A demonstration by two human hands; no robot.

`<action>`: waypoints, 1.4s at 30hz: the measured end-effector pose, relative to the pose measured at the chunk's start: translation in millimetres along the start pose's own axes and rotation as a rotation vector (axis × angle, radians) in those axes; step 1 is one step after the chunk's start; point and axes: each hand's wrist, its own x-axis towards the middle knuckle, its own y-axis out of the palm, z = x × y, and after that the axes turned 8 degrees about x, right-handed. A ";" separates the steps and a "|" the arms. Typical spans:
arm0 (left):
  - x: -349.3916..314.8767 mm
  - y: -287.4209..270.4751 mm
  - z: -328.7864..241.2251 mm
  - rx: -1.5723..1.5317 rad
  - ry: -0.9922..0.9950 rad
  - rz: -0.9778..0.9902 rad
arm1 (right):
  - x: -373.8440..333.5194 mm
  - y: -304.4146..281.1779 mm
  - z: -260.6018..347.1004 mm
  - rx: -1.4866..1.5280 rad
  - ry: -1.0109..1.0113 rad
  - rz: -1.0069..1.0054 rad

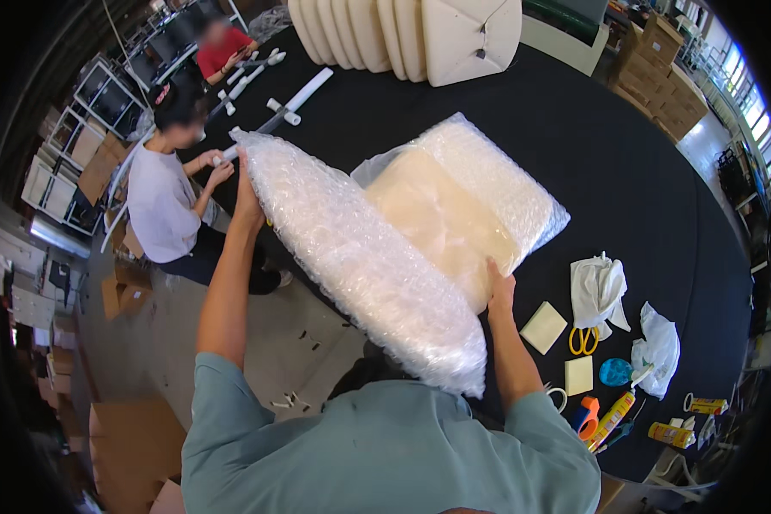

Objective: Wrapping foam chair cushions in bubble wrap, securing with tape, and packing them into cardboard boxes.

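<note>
On the black-covered table, a flat cream cushion [428,214] lies partly wrapped in clear bubble wrap [360,257]. One end of the wrap covers the cushion's far right part. A long, puffy flap slants across its near left side, towards my body. My left hand [248,193] is raised at the flap's far left end, closed on its edge, with most fingers behind the plastic. At the cushion's near right edge, my right hand [499,287] grips the side; its thumb side shows and the other fingers are partly hidden.
Right of me lie a white cloth [598,289], yellow-handled scissors [583,341], cream blocks [544,328], an orange tape dispenser [588,415] and a yellow tube [612,417]. Cream cushions [377,34] stand in a row at the back. A co-worker [163,188] handles white tubing at left.
</note>
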 end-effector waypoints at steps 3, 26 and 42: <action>35.5 -30.9 47.5 -0.388 -0.012 0.275 | -3.8 -1.5 -8.7 0.141 0.063 0.025; -165.1 59.0 209.2 -1.118 -0.324 0.113 | -215.1 34.1 305.0 -0.483 -0.557 0.382; -164.9 43.9 238.4 -1.210 -0.633 0.035 | -203.3 105.7 276.4 -0.642 -1.029 0.259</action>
